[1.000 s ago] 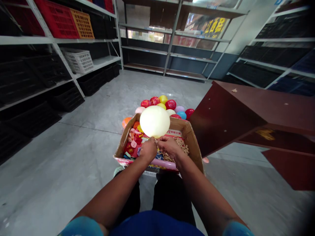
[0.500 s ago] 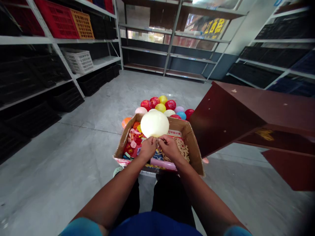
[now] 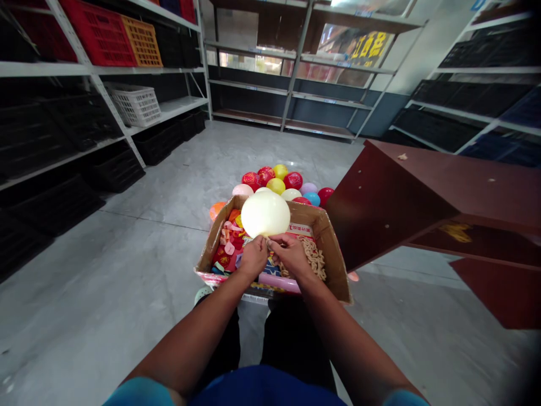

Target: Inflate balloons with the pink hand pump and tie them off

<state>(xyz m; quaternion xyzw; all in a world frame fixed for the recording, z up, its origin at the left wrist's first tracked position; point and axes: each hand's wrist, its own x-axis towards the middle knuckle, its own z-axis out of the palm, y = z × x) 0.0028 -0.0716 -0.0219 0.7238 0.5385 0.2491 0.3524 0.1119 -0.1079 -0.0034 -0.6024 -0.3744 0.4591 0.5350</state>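
Note:
An inflated cream-white balloon [image 3: 266, 213] rises over a cardboard box [image 3: 336, 256], its neck pointing down at my fingers. My left hand [image 3: 254, 257] pinches the neck from the left. Close against it, my right hand [image 3: 289, 251] is also closed at the neck, thumb and fingers together; the neck itself is mostly hidden. Below my hands the box holds limp pink balloons [image 3: 229, 237] on the left, a heap of beige cord-like pieces [image 3: 313, 256] on the right, and a shiny lilac tube [image 3: 279, 282] along the near side.
Inflated balloons [image 3: 275, 185] in red, yellow and other colours lie on the floor just beyond the box. A dark red-brown wooden piece of furniture [image 3: 393, 203] stands close on the right. Shelves with black crates [image 3: 114, 172] line the left; a metal rack [image 3: 291, 84] spans the back.
My fingers have shifted slightly at the balloon's neck, the right hand moving a little left. The balloon stays nearly in place.

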